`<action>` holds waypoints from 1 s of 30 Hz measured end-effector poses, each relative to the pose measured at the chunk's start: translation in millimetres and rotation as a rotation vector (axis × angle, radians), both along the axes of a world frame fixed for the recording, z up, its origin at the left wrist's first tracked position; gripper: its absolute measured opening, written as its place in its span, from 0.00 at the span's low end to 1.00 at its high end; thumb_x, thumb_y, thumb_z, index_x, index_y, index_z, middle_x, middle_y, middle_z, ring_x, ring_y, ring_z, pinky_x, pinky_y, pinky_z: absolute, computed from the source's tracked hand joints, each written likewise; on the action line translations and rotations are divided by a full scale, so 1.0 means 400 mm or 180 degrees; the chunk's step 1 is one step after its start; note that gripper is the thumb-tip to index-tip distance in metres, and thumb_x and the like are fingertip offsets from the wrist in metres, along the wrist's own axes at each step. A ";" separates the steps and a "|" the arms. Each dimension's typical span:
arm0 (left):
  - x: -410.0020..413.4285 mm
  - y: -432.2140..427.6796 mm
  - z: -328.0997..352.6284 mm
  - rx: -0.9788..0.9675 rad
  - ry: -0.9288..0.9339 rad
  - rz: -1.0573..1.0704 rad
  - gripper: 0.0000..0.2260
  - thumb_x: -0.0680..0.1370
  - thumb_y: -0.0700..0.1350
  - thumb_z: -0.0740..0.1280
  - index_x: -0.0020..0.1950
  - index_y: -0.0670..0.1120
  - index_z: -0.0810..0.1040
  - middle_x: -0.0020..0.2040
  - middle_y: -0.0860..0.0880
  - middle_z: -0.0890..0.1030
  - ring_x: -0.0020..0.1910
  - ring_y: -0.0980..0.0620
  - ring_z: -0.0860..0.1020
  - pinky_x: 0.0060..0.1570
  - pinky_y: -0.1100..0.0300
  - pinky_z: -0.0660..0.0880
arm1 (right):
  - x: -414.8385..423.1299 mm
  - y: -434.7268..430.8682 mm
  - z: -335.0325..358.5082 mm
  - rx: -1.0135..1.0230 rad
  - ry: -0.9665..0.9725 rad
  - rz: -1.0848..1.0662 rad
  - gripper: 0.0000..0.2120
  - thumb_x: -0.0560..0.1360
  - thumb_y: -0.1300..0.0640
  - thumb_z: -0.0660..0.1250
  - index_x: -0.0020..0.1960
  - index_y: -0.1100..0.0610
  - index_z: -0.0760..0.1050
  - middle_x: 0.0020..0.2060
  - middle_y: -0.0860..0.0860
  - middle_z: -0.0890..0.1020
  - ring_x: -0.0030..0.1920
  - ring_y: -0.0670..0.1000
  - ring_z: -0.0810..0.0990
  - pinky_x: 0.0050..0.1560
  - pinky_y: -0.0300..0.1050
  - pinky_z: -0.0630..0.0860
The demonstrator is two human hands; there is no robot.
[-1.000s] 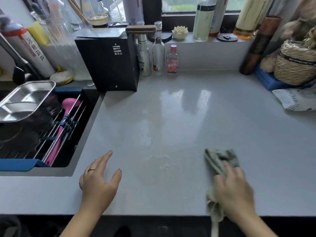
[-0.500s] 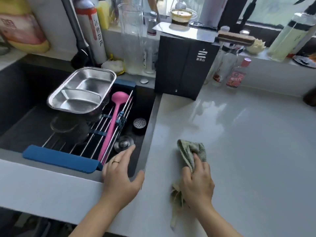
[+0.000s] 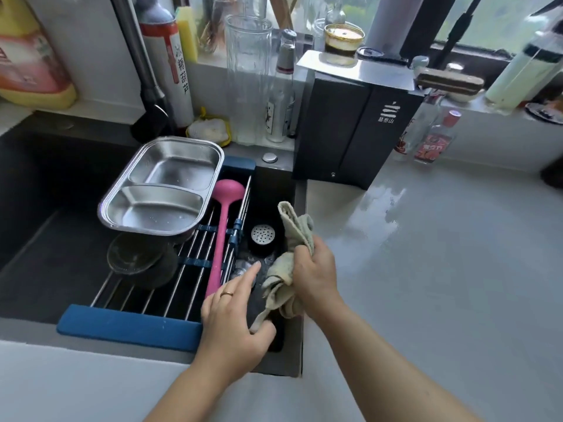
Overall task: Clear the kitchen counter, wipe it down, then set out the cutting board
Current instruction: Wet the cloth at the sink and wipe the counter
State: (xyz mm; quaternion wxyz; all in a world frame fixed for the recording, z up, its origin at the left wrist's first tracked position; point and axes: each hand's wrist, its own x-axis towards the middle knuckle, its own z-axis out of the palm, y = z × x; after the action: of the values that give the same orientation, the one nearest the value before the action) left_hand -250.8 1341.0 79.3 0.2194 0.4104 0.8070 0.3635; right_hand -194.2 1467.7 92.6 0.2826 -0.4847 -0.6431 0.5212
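Note:
My right hand [image 3: 313, 269] grips a crumpled grey-green cloth [image 3: 285, 278] and holds it over the right end of the dark sink [image 3: 45, 239]. One end of the cloth sticks up past my knuckles, the rest hangs down. My left hand [image 3: 234, 318], with a ring on one finger, is just left of the cloth, fingers apart, thumb touching its lower corner. The pale grey counter [image 3: 441, 284] to the right shines wet. No cutting board is visible.
A roll-up rack with blue ends [image 3: 128, 327] spans the sink and carries a steel divided tray [image 3: 164, 184] and a pink ladle [image 3: 222, 236]. A black box [image 3: 350, 132] stands at the counter's back, small bottles [image 3: 435, 141] beside it. The sill holds jars and bottles.
My right hand lifted the cloth off the counter and carried it left over the sink. My left hand left the sink's edge and moved to the cloth. The view swung further left.

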 end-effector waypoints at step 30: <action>0.107 0.172 0.015 -0.0291 -0.0223 0.0326 0.34 0.70 0.45 0.69 0.72 0.57 0.56 0.70 0.50 0.64 0.66 0.50 0.66 0.68 0.44 0.61 | 0.147 0.342 0.044 0.0394 -0.0637 0.0396 0.10 0.74 0.62 0.56 0.47 0.59 0.76 0.39 0.57 0.77 0.42 0.57 0.76 0.43 0.51 0.72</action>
State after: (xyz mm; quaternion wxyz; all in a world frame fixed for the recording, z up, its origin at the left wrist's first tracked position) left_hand -208.1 1409.8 85.3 0.2470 0.3451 0.8346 0.3511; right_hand -135.5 1604.4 110.1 0.2135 -0.4751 -0.7278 0.4461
